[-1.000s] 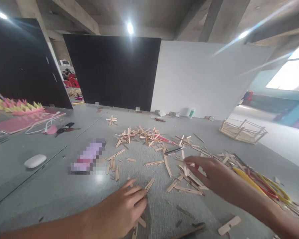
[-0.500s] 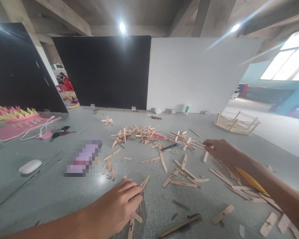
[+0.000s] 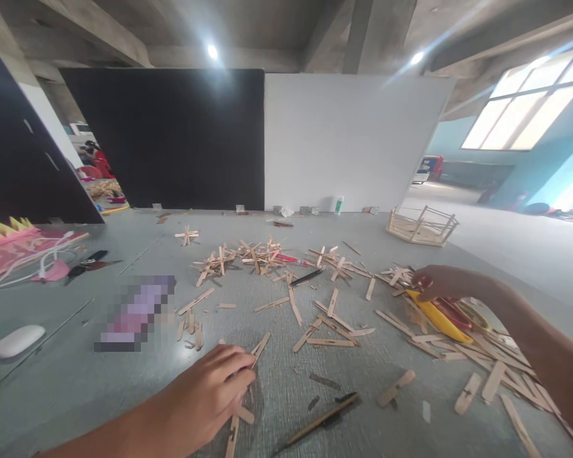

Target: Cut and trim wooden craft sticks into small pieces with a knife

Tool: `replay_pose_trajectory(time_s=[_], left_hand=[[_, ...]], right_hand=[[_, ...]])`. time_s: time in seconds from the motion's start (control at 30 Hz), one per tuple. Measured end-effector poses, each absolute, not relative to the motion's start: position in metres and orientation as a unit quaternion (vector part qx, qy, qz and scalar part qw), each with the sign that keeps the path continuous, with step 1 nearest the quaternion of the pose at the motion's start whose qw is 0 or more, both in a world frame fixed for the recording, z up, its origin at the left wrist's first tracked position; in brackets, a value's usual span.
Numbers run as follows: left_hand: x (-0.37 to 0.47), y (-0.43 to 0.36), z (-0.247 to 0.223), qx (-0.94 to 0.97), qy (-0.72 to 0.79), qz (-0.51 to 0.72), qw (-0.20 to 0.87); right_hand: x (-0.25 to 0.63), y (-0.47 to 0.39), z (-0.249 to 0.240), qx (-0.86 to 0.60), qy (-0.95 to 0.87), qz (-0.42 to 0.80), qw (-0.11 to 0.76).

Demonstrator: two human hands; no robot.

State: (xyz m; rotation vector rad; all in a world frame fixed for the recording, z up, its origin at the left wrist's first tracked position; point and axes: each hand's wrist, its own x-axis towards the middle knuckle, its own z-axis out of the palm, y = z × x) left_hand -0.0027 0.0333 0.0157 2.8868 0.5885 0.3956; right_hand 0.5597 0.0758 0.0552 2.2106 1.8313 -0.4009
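Observation:
My left hand point(image 3: 214, 391) rests low over the grey table, its fingers curled at some notched wooden sticks point(image 3: 261, 348); the fingertips are partly hidden, so a grip cannot be made out. Out to the right, my right hand point(image 3: 432, 283) reaches down at a heap of light wooden sticks point(image 3: 397, 275), beside a yellow-handled tool point(image 3: 439, 318). What its fingertips touch is too small to tell. Star-shaped bundles of sticks point(image 3: 262, 254) lie across the middle of the table. Between the hands are loose notched sticks point(image 3: 332, 342).
A hexagonal stick frame point(image 3: 423, 229) stands at the back right. A black pen point(image 3: 307, 277), a knife-like tool point(image 3: 322, 420), a blurred purple object point(image 3: 138, 312), a white case point(image 3: 18, 341) and a cable point(image 3: 42, 254) lie about. Black and white boards point(image 3: 334, 140) stand behind.
My view has turned right, shifting the table's contents left. My right hand has moved right from the stick bundles to the heap by the yellow-handled tool. The left hand remains at its sticks.

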Motion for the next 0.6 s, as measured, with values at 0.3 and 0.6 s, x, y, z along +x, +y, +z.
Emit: replay_pose_trajectory(time_s=[0.3, 0.6], left_hand=[[-0.006, 0.035, 0.008, 0.970, 0.199, 0.115, 0.082], [-0.007, 0.036, 0.006, 0.968, 0.212, 0.098, 0.090]], right_hand=[[0.563, 0.076, 0.049, 0.778, 0.612, -0.108, 0.098], [0.562, 0.076, 0.041, 0.796, 0.600, 0.009, -0.072]])
